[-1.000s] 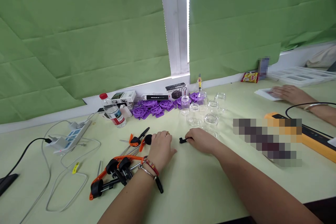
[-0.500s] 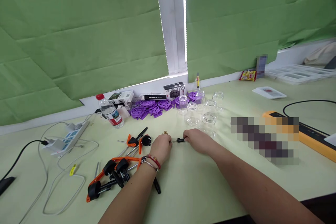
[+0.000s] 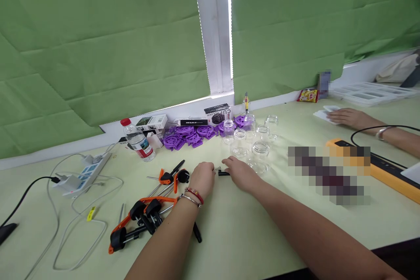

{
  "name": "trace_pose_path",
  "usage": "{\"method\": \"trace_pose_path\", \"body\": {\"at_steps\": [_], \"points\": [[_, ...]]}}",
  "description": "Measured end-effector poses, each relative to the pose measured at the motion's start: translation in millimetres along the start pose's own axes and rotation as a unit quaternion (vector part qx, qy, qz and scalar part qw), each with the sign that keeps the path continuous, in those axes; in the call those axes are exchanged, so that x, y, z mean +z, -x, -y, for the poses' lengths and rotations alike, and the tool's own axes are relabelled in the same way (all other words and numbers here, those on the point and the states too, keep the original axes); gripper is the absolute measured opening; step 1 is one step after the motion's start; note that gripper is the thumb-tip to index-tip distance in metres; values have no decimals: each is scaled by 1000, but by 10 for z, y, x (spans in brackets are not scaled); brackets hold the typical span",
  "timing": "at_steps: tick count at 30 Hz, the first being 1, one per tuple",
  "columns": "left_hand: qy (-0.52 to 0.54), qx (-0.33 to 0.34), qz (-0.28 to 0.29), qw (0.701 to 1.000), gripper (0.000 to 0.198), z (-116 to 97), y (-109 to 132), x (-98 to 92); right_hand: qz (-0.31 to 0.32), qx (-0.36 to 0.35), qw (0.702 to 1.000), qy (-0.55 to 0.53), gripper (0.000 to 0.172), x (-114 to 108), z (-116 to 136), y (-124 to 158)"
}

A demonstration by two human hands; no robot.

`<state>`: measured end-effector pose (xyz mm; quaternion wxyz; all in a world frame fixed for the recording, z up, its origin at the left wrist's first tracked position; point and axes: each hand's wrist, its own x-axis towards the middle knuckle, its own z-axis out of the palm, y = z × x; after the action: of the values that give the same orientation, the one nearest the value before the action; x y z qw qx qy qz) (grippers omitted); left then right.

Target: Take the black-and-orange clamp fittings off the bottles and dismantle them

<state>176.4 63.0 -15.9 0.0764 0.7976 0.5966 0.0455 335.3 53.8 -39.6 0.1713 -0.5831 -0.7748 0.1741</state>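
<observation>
My left hand is closed at the middle of the table, a bracelet on its wrist. From its fingertips sticks out a thin coil spring; whatever else those fingers cover is hidden. Just right of the spring, a short black piece with a clip-like edge rests on the table, close under my right hand. That hand has its fingers apart and appears to hold nothing. Left of my left wrist lie orange and black clamp-like parts with metal rods.
Clear glass jars stand just beyond my right hand. Purple plastic parts, a water bottle and a power strip sit farther left. Another person's hand touches white packets at right, behind an orange-black device.
My right hand has let go of the black piece and opened its fingers. The piece now lies apart from the spring. Another person's hand has come in at the right onto the white packets.
</observation>
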Motion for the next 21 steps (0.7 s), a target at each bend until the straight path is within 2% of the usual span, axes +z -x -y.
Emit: {"method": "trace_pose_path", "body": {"at_steps": [3,6,13,21], "points": [[20,18,-6,1000,19,-85,-100,-2,-30,-15,998,-62,25,4,-4,-62],[39,24,-9,999,19,-147,-170,36,-24,-3,997,-69,24,2,-21,-93],[66,13,6,998,21,-130,-130,160,13,9,997,75,13,-43,-13,-37],[72,16,7,997,19,-118,-84,184,23,-27,990,135,17,-60,69,-28]]}}
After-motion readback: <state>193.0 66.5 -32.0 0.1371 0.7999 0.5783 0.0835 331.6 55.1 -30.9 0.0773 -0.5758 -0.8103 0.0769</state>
